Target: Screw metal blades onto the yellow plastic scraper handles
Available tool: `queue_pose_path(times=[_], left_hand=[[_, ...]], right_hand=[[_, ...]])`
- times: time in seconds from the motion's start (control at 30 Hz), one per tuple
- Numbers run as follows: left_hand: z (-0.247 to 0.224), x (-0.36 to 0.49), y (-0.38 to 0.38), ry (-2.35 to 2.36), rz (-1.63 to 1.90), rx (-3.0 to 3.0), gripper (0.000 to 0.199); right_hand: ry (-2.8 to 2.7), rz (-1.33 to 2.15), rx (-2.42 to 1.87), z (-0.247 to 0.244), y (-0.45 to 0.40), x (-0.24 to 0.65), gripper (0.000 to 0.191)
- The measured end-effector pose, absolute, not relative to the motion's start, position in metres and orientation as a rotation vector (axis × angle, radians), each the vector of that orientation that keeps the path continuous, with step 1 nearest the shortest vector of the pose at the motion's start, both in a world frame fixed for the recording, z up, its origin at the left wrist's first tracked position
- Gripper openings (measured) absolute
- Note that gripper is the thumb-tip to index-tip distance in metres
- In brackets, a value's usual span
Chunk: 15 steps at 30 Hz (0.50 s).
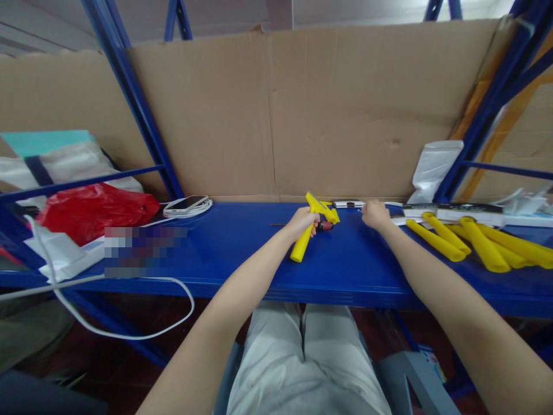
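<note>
My left hand (303, 223) is wrapped round a yellow plastic handle with a wider, angled head (303, 246), tilted over the blue tabletop (242, 242). Just behind these fingers lies a screwdriver (325, 226) with a red and black grip, its thin shaft pointing left. My right hand (375, 214) is closed at the back of the table, beside a small white and black piece (349, 204). What those fingers hold, if anything, is hidden. Several yellow tubular handles (486, 245) lie in a loose pile right of that hand.
A cardboard sheet (345, 109) backs the table between blue metal posts (142, 109). On the left are a red plastic bag (99, 210), a phone (192, 203) on a coiled white cable, and a cable (125, 336) hanging past the front edge. A white pouch (435, 167) leans at back right.
</note>
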<state>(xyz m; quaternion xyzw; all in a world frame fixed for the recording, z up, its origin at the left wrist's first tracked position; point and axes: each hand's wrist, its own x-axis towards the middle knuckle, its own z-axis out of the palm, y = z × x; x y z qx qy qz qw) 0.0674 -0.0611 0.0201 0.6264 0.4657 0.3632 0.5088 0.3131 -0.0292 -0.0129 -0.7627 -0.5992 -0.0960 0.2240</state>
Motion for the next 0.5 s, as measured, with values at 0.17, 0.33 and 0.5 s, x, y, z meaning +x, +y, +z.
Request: queue_pose_path(times=[0.17, 0.33, 0.5], left_hand=[[0.021, 0.067, -0.062, 1.096, 0.869, 1.509, 0.02], [0.02, 0.067, -0.063, 1.088, 0.866, 1.514, 0.022], [0.02, 0.067, -0.063, 1.08, 0.863, 1.494, 0.022]], right_hand=[[-1.681, -0.285, -2.293, -0.014, -0.022, 0.314, 0.046], [-1.7, -0.268, -2.272, -0.003, -0.011, 0.314, 0.046], [-1.601, -0.22, -2.267, -0.009, -0.006, 0.312, 0.047]])
